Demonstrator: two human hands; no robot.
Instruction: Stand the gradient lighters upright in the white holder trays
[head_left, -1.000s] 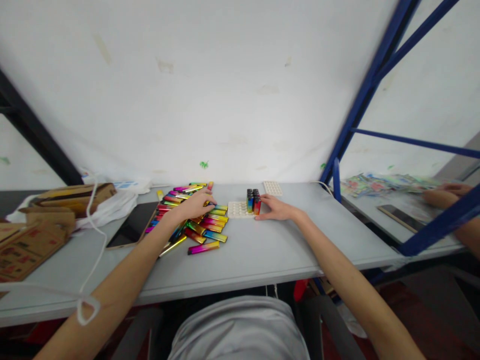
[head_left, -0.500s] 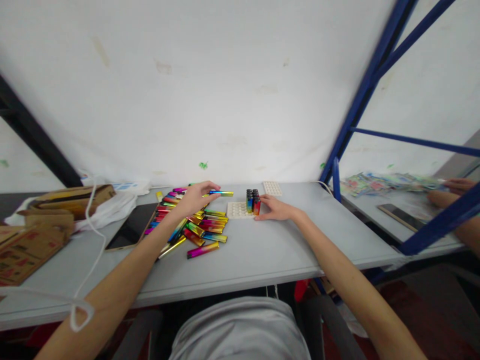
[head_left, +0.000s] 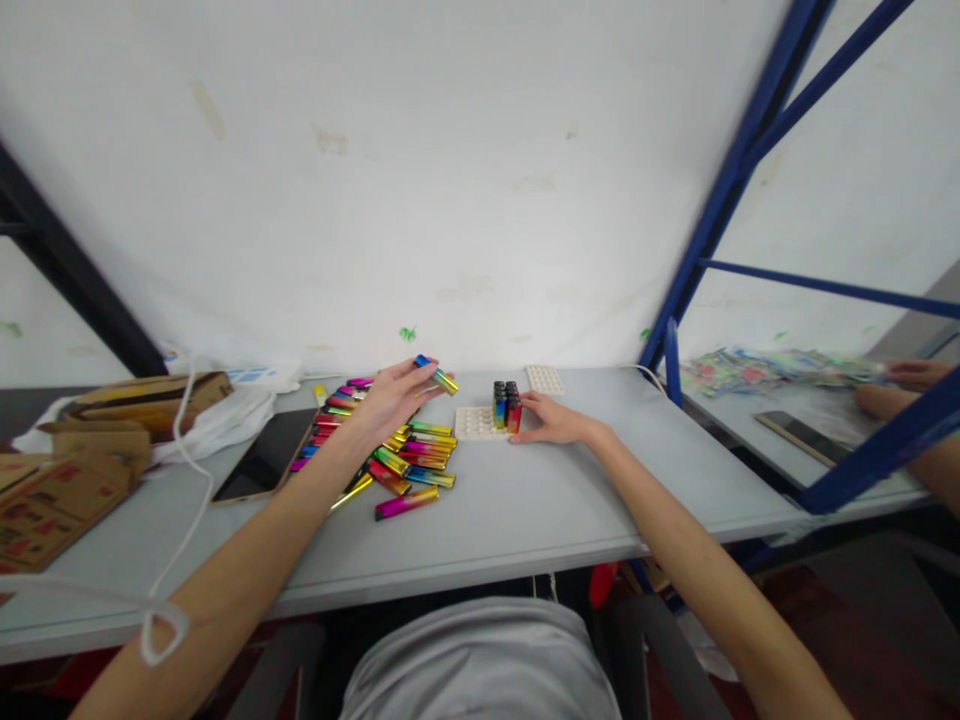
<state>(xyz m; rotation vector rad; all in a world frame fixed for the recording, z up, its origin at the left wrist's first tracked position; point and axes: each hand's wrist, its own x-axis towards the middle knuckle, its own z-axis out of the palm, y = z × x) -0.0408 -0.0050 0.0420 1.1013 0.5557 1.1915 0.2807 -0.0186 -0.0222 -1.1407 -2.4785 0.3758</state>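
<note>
My left hand (head_left: pixel 390 396) is raised above a pile of shiny rainbow-coloured lighters (head_left: pixel 390 450) and pinches one lighter (head_left: pixel 436 374) at its fingertips, tilted. My right hand (head_left: pixel 551 418) rests on the grey table (head_left: pixel 525 500), fingers against a white holed tray (head_left: pixel 474 421). Several lighters (head_left: pixel 506 402) stand upright in the tray's right end, beside my right fingers.
A second white tray (head_left: pixel 545 377) lies behind. A dark tablet (head_left: pixel 264 452), a white cord (head_left: pixel 184 480), a plastic bag and cardboard boxes (head_left: pixel 52 480) are at the left. Blue frame bars (head_left: pixel 720 210) rise at the right; another person's hands (head_left: pixel 892 385) work beyond them.
My left hand picked one lighter out of the pile, lifted it and tilted it. My right hand stayed at the tray.
</note>
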